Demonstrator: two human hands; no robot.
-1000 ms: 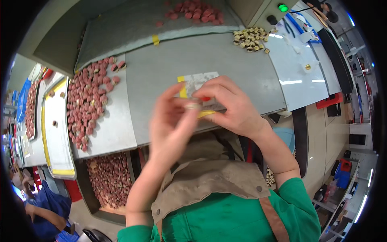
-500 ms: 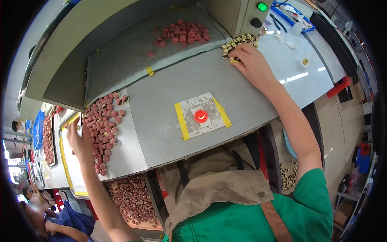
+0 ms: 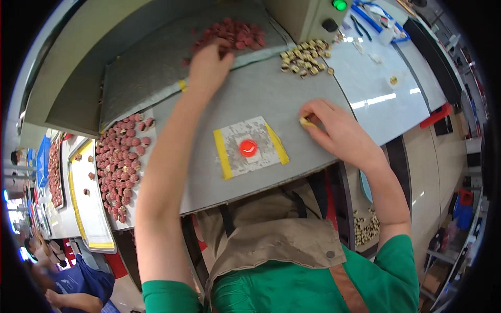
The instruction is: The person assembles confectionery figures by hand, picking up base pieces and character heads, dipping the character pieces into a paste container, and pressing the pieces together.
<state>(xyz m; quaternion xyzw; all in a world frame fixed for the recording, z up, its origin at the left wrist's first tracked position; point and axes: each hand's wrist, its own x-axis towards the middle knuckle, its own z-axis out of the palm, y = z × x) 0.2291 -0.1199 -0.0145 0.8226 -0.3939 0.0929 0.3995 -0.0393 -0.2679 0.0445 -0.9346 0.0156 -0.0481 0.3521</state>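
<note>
While both hands work the tabletop (image 3: 292, 99):
Left hand (image 3: 209, 65): reaches into red caps (image 3: 235, 34); grip unclear;
Right hand (image 3: 334, 128): pinches small yellowish piece (image 3: 304, 122);
Handling: likely light, rigid, rolls easily; pinch its sides.

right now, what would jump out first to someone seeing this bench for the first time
The bright red round piece sits dead centre on a pale mat with yellow side strips, on the grey bench. The left hand reaches far up to a heap of dark red caps, while the right hand pinches a small yellowish piece just right of the mat. A wide spread of the same dark red pieces lies at the left.
</note>
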